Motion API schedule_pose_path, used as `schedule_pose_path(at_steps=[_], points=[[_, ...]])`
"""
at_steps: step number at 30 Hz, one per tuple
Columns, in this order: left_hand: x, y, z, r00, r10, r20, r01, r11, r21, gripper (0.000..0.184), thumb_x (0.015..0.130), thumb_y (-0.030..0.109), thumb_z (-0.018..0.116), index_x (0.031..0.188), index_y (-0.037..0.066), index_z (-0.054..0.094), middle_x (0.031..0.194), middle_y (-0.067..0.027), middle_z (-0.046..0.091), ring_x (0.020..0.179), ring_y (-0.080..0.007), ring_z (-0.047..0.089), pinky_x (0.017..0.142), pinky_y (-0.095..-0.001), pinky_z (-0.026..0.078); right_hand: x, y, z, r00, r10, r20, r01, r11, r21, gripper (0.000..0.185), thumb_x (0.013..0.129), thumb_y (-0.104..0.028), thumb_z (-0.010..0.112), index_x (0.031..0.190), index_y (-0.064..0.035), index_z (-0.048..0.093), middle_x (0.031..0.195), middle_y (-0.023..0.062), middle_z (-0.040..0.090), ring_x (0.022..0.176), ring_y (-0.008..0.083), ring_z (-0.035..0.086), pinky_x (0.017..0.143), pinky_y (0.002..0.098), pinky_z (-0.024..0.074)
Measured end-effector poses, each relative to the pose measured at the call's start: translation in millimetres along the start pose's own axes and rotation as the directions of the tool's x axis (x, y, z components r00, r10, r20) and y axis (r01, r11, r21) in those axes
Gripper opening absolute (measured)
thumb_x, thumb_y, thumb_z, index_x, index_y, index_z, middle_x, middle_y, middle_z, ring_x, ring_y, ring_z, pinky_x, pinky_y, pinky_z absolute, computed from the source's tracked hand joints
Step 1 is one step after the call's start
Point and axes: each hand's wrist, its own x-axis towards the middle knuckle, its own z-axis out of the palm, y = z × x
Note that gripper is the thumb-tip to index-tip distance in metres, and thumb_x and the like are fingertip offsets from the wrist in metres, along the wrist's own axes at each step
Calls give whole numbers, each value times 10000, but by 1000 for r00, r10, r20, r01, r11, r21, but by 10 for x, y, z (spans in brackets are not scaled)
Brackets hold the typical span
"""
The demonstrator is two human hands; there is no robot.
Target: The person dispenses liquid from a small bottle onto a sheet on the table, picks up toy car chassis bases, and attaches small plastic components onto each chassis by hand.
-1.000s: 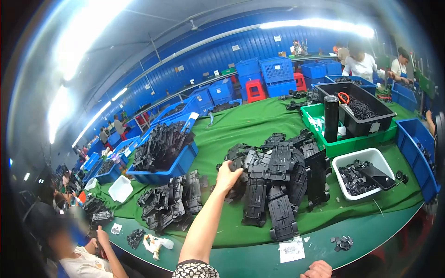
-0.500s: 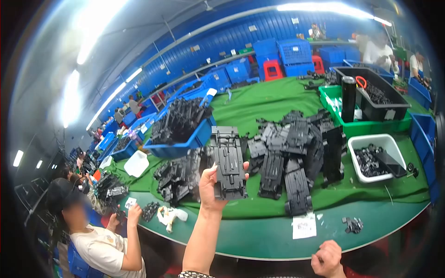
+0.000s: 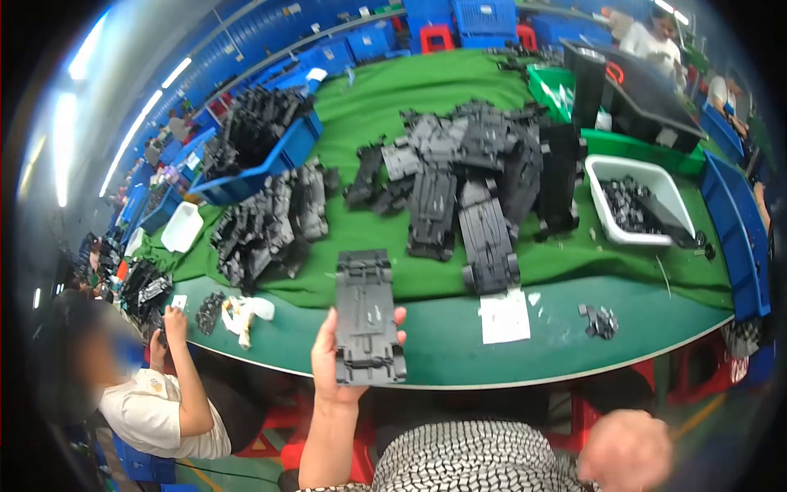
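Chassis (image 3: 366,316) rests in the left hand (image 3: 334,375) over the near edge of a green table (image 3: 434,361), thumb along one side and fingertips wrapped around the other. Blurred and well apart, the right hand (image 3: 627,451) appears curled in; whether it holds anything cannot be told. Beyond, a pile (image 3: 484,143) of similar black parts lies on green cloth (image 3: 369,94), near a white tray (image 3: 676,197).

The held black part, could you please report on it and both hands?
Left hand holding part. Right hand blurred, apart from it. Nothing across its upper face.
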Motion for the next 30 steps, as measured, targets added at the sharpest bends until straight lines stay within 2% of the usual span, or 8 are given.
schedule_pose_path(at_steps=[1,3,5,7,11,17,21,30], points=[[-25,-14,10,1000,-5,4,5,998,-56,606,982,437,323,1395,-7,318,1361,-247,413,1175,-405,496,924,-513,484,-127,47,-154,981,114,156,34,696,-717,234,729,-132,611,564,-80,453,517,37,492,422,193,475,412,347,413],[-52,-27,6,998,-31,58,41,984,-174,684,957,488,393,1413,-8,277,1400,-277,343,1152,-375,512,934,-486,487,130,-59,-198,904,428,-24,-42,34,-999,123,779,-79,576,684,-42,506,621,69,525,518,205,510,477,347,437],[-101,-72,14,999,13,41,-7,989,-145,711,937,487,452,1414,-9,272,1399,-289,336,1156,-369,511,945,-481,482,542,-197,-159,791,473,-387,28,-661,-750,38,830,-25,541,804,-4,560,724,102,557,614,217,544,541,348,461],[-108,-96,-50,997,54,48,-51,997,-64,757,888,442,580,1417,0,267,1409,-286,325,1199,-363,484,977,-482,458,785,-260,-145,703,208,-680,203,-975,-88,116,880,28,506,924,34,614,828,134,590,711,228,579,605,348,486],[-170,-151,-66,984,161,73,-168,979,114,762,875,361,630,1432,20,238,1429,-261,311,1287,-383,393,1019,-493,417,751,-272,-167,715,192,-672,127,-981,-146,95,858,28,560,917,48,631,870,193,611,737,265,605,628,355,495],[-236,-184,52,980,198,1,-187,926,328,823,781,261,736,1416,18,271,1435,-182,342,1333,-359,339,1063,-486,367,616,-298,-274,651,360,-669,561,-821,104,114,866,-1,580,936,59,648,900,194,633,770,285,630,669,367,522],[-236,-204,84,977,215,12,-206,919,336,793,778,180,733,1417,27,287,1423,-158,376,1337,-361,336,1075,-490,351,624,-260,-286,617,204,-760,285,-958,-26,142,876,-54,591,962,34,661,932,179,661,811,277,646,741,378,525],[-171,-98,49,923,351,158,-374,717,589,743,862,262,666,1424,-6,260,1418,-157,386,1337,-321,348,1101,-409,320,540,-167,-325,582,286,-761,546,-831,104,162,826,2,607,973,23,671,931,158,670,804,248,643,730,375,527]])
